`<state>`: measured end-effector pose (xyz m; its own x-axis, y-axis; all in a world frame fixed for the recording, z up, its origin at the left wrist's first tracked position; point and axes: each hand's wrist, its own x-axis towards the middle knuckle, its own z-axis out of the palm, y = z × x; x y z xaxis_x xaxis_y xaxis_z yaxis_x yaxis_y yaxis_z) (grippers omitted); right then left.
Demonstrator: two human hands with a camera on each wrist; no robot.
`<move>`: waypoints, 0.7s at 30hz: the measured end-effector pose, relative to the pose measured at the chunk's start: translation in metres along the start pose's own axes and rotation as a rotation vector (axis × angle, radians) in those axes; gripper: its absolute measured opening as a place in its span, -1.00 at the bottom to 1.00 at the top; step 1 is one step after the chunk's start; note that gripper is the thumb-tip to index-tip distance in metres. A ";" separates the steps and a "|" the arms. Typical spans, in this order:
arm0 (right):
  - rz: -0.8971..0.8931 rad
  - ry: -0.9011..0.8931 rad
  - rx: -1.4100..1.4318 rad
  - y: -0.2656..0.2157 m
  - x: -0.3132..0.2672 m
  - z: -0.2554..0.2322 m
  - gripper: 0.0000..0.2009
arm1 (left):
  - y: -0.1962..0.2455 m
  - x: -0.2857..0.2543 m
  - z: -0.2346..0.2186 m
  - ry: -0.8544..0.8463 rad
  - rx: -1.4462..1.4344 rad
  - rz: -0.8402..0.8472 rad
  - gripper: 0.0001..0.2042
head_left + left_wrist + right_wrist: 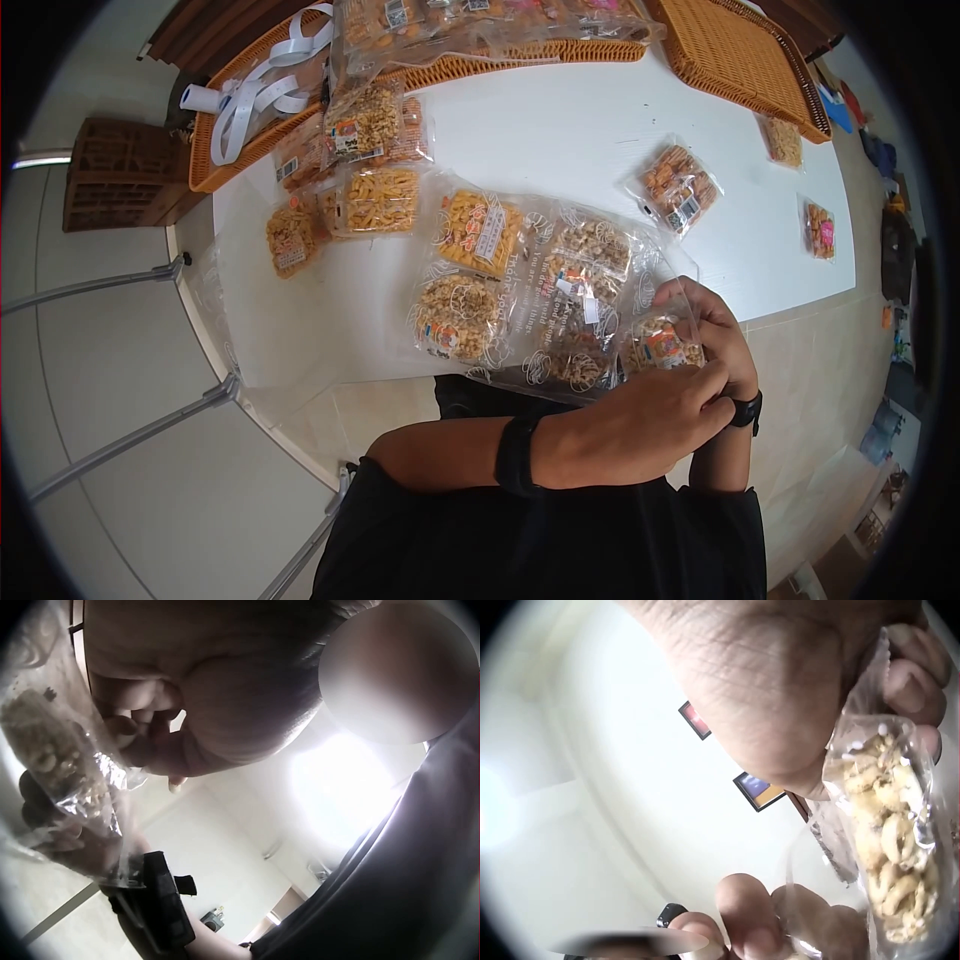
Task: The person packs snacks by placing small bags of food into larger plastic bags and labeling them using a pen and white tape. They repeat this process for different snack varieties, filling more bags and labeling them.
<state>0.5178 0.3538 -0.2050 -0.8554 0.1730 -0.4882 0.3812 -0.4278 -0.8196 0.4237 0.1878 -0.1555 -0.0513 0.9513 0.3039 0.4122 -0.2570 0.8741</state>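
A large clear plastic bag (pixel 520 345) with white print lies at the front table edge, several snack packets inside it. At its right end is a clear packet of pale crunchy snack (pixel 663 345), seen close up in the right wrist view. My right hand (pixel 718 335) grips this packet's sealed top edge (pixel 862 705) between thumb and fingers. Crossing in front of it, my left hand (pixel 640 425) pinches clear plastic with curled fingers near the packet's right side. In the left wrist view, the left palm (pixel 217 690) hides part of that pinch.
Several snack packets (pixel 383 200) are piled left of the bag, and a brown one (pixel 680 187) lies to the right. Wicker trays (pixel 745 55) stand at the back. One holds a white ribbon roll (pixel 200 98). Small packets (pixel 820 228) lie near the right edge.
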 end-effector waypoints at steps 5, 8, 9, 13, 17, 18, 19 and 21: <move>0.055 0.032 -0.074 -0.011 0.004 0.017 -0.66 | -0.001 0.000 0.003 0.027 -0.005 0.014 -0.89; 0.001 -0.028 0.006 0.001 0.010 0.007 -0.70 | -0.001 0.001 0.004 0.042 -0.020 0.015 -0.89; -0.010 0.003 -0.026 0.000 0.010 0.012 -0.71 | -0.002 0.001 0.004 0.039 -0.019 0.012 -0.88; 0.004 0.076 -0.208 -0.002 0.009 0.032 -0.76 | -0.002 0.002 0.005 0.062 0.006 0.021 -0.86; -0.019 0.069 0.064 0.022 0.003 0.047 -0.73 | -0.006 0.002 0.007 0.033 0.034 0.030 -0.82; -0.040 0.083 0.038 0.024 0.000 0.053 -0.72 | -0.008 0.002 0.008 0.023 0.035 0.035 -0.81; -0.061 0.097 0.011 0.026 -0.003 0.059 -0.70 | -0.009 0.002 0.010 0.014 0.037 0.040 -0.80; -0.092 0.100 -0.008 0.026 -0.004 0.065 -0.67 | -0.011 0.001 0.013 -0.008 0.052 0.038 -0.81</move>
<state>0.5083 0.2841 -0.2051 -0.8479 0.2989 -0.4379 0.3060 -0.3986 -0.8646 0.4306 0.1939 -0.1700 -0.0274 0.9426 0.3329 0.4603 -0.2838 0.8412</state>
